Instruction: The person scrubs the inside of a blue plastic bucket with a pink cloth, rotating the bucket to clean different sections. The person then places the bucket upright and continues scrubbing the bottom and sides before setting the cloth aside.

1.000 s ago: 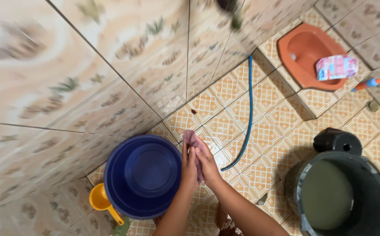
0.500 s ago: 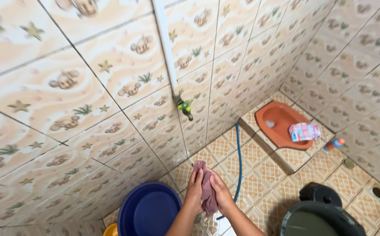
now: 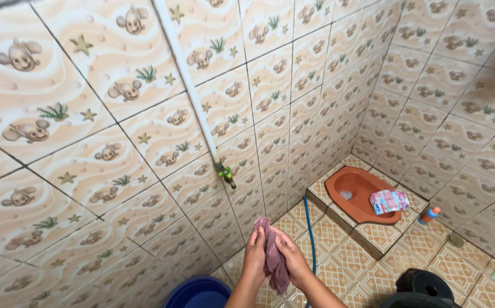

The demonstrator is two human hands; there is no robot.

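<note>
Both hands' grip on cloth [image 3: 274,259]

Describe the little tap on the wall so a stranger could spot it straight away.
Start at the white pipe that slants down the patterned tiled wall on the left. At its lower end sits the tap, above the hands wringing a mauve cloth. Its green handle and dark spout set it apart from the beige tiles around it.

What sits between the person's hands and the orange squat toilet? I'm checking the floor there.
In the head view, a blue hose runs down the tiled floor between the hands' mauve cloth and the squat toilet.
</note>
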